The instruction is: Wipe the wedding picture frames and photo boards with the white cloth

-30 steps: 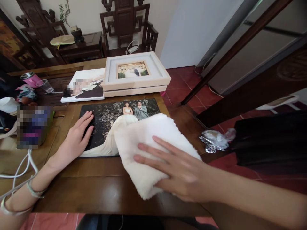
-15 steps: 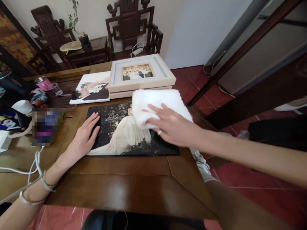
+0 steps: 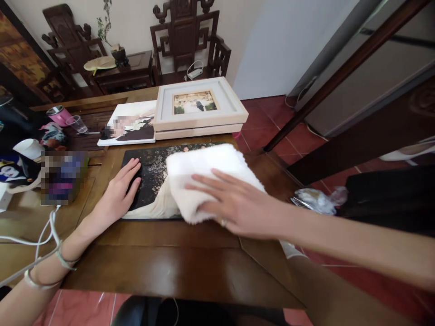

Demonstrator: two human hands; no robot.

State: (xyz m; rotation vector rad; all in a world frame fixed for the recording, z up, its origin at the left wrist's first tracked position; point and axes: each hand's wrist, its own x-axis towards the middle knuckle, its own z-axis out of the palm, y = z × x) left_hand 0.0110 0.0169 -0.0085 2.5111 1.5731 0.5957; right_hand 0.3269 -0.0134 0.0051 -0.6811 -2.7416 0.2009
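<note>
Right hand (image 3: 238,206) flat on white towel (image 3: 204,174), towel on dark photo print (image 3: 152,174).

Right grip open, fingers spread, palm pressing towel's near edge; towel covers the print's right half. Left hand (image 3: 118,194) at 9 o'clock of towel, open, flat on print's left edge. Print lies on dark wood bench (image 3: 170,267). Stacked pale frames (image 3: 199,108) at 12 o'clock. Carved chair (image 3: 185,36) beyond; red tile floor (image 3: 272,122).

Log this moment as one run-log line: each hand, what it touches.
left hand: flat on photo edge | right hand: pressing towel on photo | frames: stacked behind
</note>
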